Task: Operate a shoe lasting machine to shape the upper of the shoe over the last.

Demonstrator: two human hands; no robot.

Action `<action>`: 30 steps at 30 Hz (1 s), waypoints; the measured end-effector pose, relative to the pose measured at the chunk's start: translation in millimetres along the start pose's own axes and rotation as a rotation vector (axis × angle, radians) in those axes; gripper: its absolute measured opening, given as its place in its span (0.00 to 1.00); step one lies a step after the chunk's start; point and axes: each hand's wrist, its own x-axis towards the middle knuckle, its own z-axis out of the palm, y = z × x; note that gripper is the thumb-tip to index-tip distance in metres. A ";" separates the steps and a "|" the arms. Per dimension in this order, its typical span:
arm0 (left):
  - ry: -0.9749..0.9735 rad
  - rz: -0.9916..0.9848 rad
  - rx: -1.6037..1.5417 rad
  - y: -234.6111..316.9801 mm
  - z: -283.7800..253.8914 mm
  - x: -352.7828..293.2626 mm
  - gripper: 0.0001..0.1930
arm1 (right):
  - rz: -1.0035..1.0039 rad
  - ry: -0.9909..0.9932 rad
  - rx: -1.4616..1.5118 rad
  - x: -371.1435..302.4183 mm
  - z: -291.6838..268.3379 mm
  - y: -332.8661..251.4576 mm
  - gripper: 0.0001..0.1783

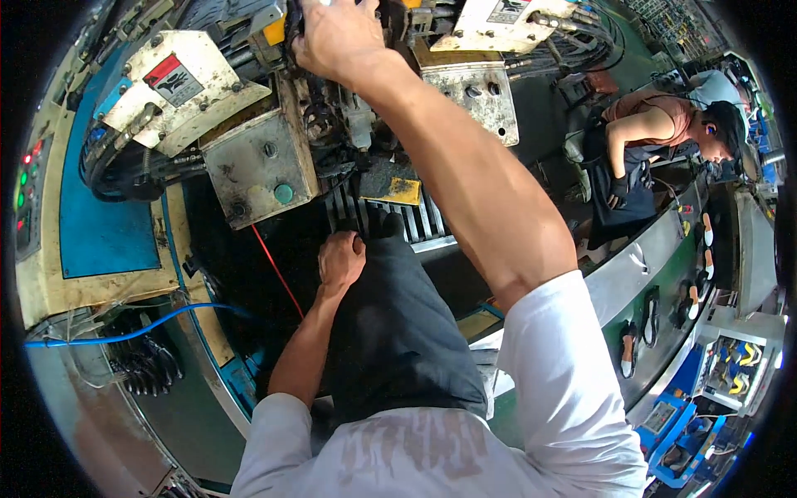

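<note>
Grey steel machine head (349,124), straight ahead: my right hand (336,37) closed on its dark top fitting, nearer; left hand (340,259) fisted, empty, on dark apron (398,332).

The right hand (336,37) reaches up into the machine (257,158) ahead. The left hand (340,259) rests lower, before its grating (423,220). A conveyor (656,266) runs along the right.

Blue hose (124,334), green round button (284,193), red cord (278,274), co-worker (656,141) beside conveyor (656,249), shoe soles (628,349)
</note>
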 end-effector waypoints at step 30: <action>-0.031 -0.107 -0.019 6.8 -11.0 -6.7 0.14 | 0.419 -0.571 -0.029 -346.3 158.7 33.4 0.25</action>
